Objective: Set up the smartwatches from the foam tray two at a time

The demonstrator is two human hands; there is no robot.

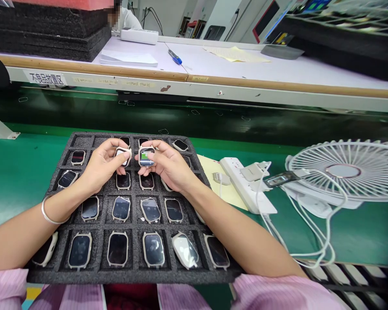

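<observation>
A black foam tray [84,141] with a grid of pockets lies on the green bench before me, and several beige smartwatch bodies with dark screens rest in the pockets. My left hand [100,165] pinches one watch body [123,154] above the tray's far rows. My right hand [168,165] grips a second watch body [146,156] whose screen is lit with green and white. The two watches are held side by side, almost touching. A silver bangle [49,212] circles my left wrist.
A white power strip [245,189] with plugs and cables lies right of the tray, beside a yellow sheet [213,172]. A white desk fan [342,172] lies further right. Behind runs a dark conveyor [213,120], then a white shelf [245,64] with foam stacks, papers, a blue pen.
</observation>
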